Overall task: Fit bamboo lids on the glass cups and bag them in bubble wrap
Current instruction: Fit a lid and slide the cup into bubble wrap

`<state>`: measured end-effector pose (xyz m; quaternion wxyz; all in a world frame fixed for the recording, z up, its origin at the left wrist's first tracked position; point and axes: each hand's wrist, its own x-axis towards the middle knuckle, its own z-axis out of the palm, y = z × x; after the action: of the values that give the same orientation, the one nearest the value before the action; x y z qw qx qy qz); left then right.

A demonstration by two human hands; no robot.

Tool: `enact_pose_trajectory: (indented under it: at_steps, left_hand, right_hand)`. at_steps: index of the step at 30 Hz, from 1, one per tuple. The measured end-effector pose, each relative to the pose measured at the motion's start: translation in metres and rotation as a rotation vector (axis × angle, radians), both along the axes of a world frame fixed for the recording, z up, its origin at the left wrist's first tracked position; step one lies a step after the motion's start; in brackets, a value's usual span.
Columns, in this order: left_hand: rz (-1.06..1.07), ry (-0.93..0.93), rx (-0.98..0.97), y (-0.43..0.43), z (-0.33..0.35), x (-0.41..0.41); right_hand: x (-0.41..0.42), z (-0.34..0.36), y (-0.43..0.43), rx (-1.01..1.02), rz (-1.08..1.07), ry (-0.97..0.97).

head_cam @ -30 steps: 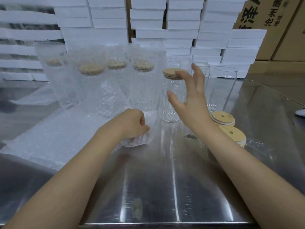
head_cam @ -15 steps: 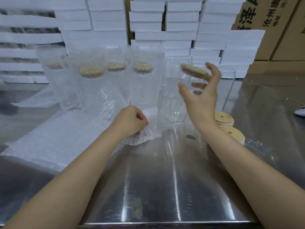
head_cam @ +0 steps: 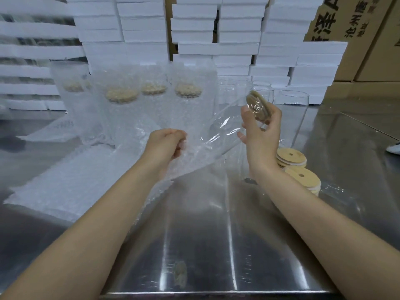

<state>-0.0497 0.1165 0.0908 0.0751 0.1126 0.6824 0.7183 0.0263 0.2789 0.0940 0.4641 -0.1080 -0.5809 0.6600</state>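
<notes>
My right hand (head_cam: 260,133) grips a clear glass cup (head_cam: 218,135) near its top and holds it tilted above the table. A bamboo lid (head_cam: 258,107) sits on the cup's mouth, up and to the right. The cup's base points down-left toward my left hand (head_cam: 165,144). That hand pinches the edge of a bubble wrap bag (head_cam: 190,161), lifted off the table. The cup's base lies at or in the bag's mouth; I cannot tell which.
Several lidded cups in bubble wrap (head_cam: 122,105) stand at the back left. Bare glasses (head_cam: 292,118) stand at the back right. Two piles of bamboo lids (head_cam: 302,177) lie right of my right wrist. Flat bubble bags (head_cam: 65,180) lie left. Foam boxes (head_cam: 238,48) wall the back.
My right hand took the lidded cup off the table and tilted it, base toward my left hand. My left hand rose, lifting the bubble bag with it.
</notes>
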Motion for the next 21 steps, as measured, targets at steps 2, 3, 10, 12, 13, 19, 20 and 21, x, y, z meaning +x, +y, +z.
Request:
enact_pose_trajectory:
  at_steps: [2,3,10,12,13,19,20,21]
  left_hand:
    - [-0.084,-0.055,0.154,0.001,0.005,0.002]
    - [-0.137,-0.047,0.175,0.002,0.007,0.005]
    - [-0.301,0.610,-0.524,0.003,-0.006,0.019]
    - [-0.189,0.930,-0.676,0.005,-0.013,0.019]
    - [-0.107,1.053,-0.711,0.005,-0.014,0.018]
    - [0.214,1.241,-0.616,0.013,-0.013,0.027]
    - [0.186,1.251,-0.574,0.015,-0.013,0.031]
    - [0.117,1.239,-0.524,0.017,-0.013,0.034]
  right_hand:
    - [0.000,-0.002,0.000,0.032,-0.024,-0.016]
    - [0.000,-0.002,0.000,0.037,-0.026,-0.015]
    - [0.003,0.000,-0.003,-0.016,-0.063,0.011]
    - [0.003,-0.001,-0.009,-0.054,-0.031,-0.008]
    - [0.003,-0.002,-0.013,-0.066,-0.013,-0.018]
    - [0.005,-0.020,-0.050,0.010,0.096,-0.046]
    - [0.004,-0.022,-0.052,-0.015,0.117,-0.046]
    - [0.003,-0.023,-0.052,-0.049,0.132,-0.040]
